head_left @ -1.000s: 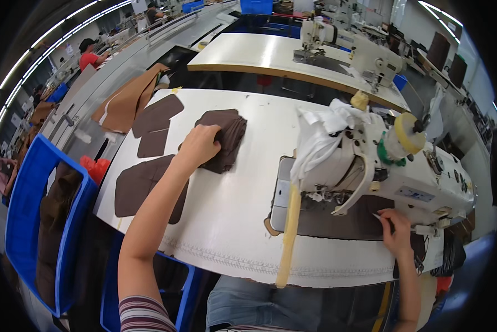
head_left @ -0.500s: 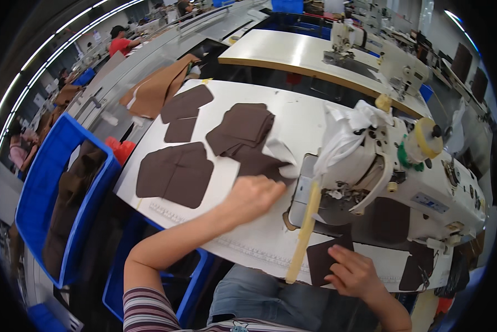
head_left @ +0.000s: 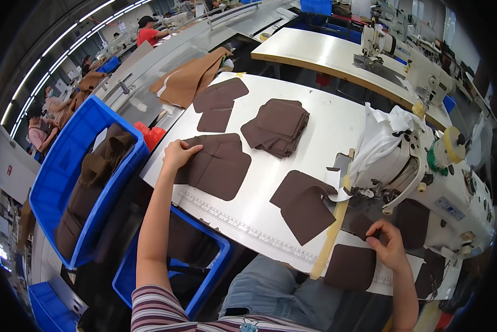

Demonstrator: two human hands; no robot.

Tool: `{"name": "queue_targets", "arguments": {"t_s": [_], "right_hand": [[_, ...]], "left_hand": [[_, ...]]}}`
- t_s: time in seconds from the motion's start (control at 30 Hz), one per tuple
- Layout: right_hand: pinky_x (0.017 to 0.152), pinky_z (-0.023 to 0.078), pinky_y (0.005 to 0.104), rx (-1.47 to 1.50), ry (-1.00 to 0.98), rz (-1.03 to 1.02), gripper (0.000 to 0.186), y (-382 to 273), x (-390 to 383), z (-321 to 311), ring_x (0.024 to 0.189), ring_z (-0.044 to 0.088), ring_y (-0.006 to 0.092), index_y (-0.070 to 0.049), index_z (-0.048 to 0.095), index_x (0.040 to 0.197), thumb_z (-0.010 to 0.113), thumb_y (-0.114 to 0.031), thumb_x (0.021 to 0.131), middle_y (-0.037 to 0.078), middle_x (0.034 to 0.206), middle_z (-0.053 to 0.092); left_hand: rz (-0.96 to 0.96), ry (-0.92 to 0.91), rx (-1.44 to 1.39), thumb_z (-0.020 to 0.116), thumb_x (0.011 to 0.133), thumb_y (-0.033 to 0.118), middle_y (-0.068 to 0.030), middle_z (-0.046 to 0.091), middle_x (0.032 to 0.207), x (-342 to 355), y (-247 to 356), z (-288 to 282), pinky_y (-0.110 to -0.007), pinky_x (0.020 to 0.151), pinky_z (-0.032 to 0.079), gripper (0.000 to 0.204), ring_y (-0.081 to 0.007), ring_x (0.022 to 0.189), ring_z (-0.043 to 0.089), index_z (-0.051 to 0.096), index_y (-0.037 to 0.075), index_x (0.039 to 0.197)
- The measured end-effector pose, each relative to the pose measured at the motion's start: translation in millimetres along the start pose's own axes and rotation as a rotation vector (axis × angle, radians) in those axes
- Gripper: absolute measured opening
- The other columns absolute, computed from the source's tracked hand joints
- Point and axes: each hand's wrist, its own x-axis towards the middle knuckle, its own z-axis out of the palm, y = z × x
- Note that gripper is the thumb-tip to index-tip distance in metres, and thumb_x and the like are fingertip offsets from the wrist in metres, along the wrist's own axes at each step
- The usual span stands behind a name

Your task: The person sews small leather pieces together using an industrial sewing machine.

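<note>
My left hand (head_left: 176, 155) grips the upper-left edge of broad dark-brown cut pieces (head_left: 212, 171) lying on the white table (head_left: 320, 122). My right hand (head_left: 388, 246) pinches a small brown piece (head_left: 362, 226) beside the white sewing machine (head_left: 448, 207), just above a rounded brown piece (head_left: 348, 268) at the front edge. Overlapping brown pieces (head_left: 301, 210), one with a white tab, lie left of the needle area. A stack of brown pieces (head_left: 276, 124) sits at the middle back, other cut pieces (head_left: 218, 97) at the back left. A yellow strip (head_left: 329, 243) runs down over the front edge.
Blue bins (head_left: 46, 199) with brown material stand left of and below the table. Tan material (head_left: 185, 77) and a red bundle (head_left: 149, 137) lie beyond its left side. A second sewing table (head_left: 309, 47) is behind. Several co-workers (head_left: 149, 36) sit along the left.
My left hand went from the stack across the middle to the left pieces. Brown pieces now lie left of the needle. My right hand dipped toward the front piece, then rose right.
</note>
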Motion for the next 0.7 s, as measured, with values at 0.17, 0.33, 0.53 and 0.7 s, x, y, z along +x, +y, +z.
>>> {"name": "queue_targets", "arguments": {"t_s": [0.17, 0.33, 0.53, 0.7], "right_hand": [[0.093, 0.044, 0.0390, -0.739, 0.119, 0.001, 0.030, 3.3, -1.7, 7.4, 0.105, 0.056, 0.0310, -0.003, 0.064, 0.106, 0.072, -0.010, 0.078, 0.015, 0.113, 0.058], [0.092, 0.049, 0.0401, -1.195, 0.130, -0.432, 0.038, 10.9, -6.5, 14.4, 0.111, 0.057, 0.0324, 0.002, 0.063, 0.113, 0.067, -0.010, 0.077, 0.021, 0.117, 0.059], [0.087, 0.055, 0.0340, -1.286, -0.013, -0.483, 0.042, 6.5, -11.4, 10.1, 0.110, 0.061, 0.0295, 0.004, 0.061, 0.117, 0.059, -0.004, 0.076, 0.020, 0.118, 0.062], [0.085, 0.055, 0.0319, -1.226, 0.012, -0.494, 0.043, 4.8, -10.0, 7.9, 0.106, 0.063, 0.0277, 0.005, 0.060, 0.117, 0.060, -0.005, 0.075, 0.017, 0.115, 0.063]], "left_hand": [[0.299, 0.285, -0.315, 0.078, 0.080, 0.032, -0.0111, 0.066, 0.072, -6.8, -3.7, 4.9, -0.032, 0.064, 0.047, 0.037, -0.0182, 0.066, 0.061, 0.061, 0.000, 0.089], [0.167, 0.380, -0.198, 0.077, 0.081, 0.022, -0.0185, 0.066, 0.099, -22.4, -3.0, -18.9, -0.033, 0.076, 0.048, 0.038, -0.0249, 0.089, 0.063, 0.058, 0.000, 0.106], [0.879, 0.250, -0.216, 0.073, 0.080, 0.010, -0.0154, 0.060, 0.114, -106.2, 113.4, 19.3, -0.041, 0.095, 0.043, 0.037, -0.0333, 0.111, 0.054, 0.062, 0.003, 0.115], [1.104, -0.443, -0.248, 0.072, 0.084, 0.015, -0.0124, 0.065, 0.101, -161.4, 205.3, 66.2, -0.038, 0.086, 0.048, 0.029, -0.0288, 0.102, 0.059, 0.065, 0.003, 0.109]]}}
